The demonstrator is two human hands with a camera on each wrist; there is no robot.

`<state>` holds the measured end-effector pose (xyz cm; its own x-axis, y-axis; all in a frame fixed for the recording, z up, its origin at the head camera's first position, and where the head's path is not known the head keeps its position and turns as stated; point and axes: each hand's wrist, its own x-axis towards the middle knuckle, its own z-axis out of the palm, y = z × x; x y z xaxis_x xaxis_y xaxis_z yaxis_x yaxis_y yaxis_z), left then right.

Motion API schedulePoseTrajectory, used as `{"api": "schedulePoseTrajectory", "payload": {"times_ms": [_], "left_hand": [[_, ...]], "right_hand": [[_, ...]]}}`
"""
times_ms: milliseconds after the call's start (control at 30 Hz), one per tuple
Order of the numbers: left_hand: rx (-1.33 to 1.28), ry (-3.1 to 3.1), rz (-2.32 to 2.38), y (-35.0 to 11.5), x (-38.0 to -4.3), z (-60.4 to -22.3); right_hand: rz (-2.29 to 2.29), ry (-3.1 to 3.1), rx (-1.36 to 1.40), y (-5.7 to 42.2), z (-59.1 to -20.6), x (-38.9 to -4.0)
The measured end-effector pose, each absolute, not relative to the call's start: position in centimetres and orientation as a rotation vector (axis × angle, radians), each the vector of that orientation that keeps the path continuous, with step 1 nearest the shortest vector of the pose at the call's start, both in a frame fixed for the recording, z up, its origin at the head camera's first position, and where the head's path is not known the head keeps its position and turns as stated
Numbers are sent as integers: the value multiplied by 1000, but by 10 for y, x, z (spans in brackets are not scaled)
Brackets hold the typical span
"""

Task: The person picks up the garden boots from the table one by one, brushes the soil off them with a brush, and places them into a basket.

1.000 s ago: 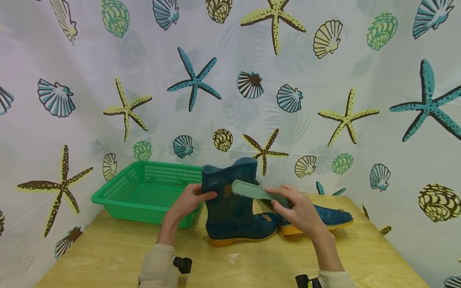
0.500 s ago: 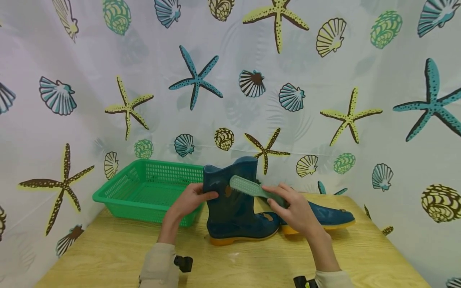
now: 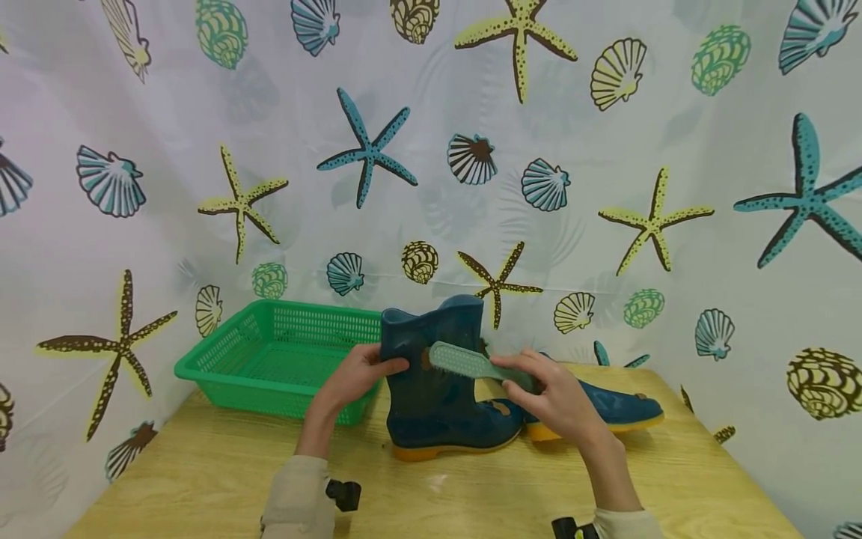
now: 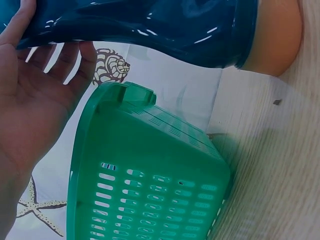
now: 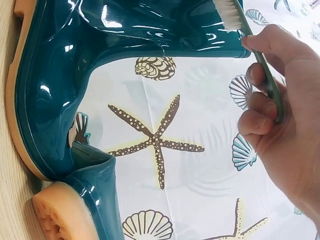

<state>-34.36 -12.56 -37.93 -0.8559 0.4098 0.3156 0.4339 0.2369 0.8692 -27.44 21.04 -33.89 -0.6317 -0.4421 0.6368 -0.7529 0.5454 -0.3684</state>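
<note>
On the near side of the table, pale sleeves, with black wrist devices beside the cuffs. Farther in, holding a green brush by its handle with the right grip, with fingers curled round it. From the right wrist, showing white bristles turned toward the upper shaft of a blue boot; hard to tell whether touching. Pinching that same blue boot with the left grip, by the back of the shaft just below the rim, with thumb laid over the near face and the other fingers tucked behind. Standing upright about halfway between the table's left and right edges, with toe toward the right edge, yellow-orange sole down on the table, and brown patches on shaft and toe. Close by the heel, a small dark speck on the table. Just beyond that toe, toward the right edge and partly hidden behind the right grip, a second boot of the same blue, tipped over, also with a yellow-orange sole. Past the left grip, over toward the table's far left corner, a green basket with slotted walls, partly covered by the same grip and by the upright boot. Farthest off, rising behind the far edge and down both sides, a white cloth printed with starfish and shells.
</note>
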Motion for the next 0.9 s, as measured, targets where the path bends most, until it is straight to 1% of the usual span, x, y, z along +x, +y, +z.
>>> {"api": "schedulePoseTrajectory", "payload": {"times_ms": [267,500,900], "left_hand": [[-824,-2454,-1763,-125,-344,-379],[-824,-2458,-1773,-125,-342,-377],[-827,-2447,-1794,-126,-343,-378]], "right_hand": [[830,-2117,958,209,-339,-277],[703,-2166,977,203,-345,-281],[778,-2245,1040,204,-344,-279]]}}
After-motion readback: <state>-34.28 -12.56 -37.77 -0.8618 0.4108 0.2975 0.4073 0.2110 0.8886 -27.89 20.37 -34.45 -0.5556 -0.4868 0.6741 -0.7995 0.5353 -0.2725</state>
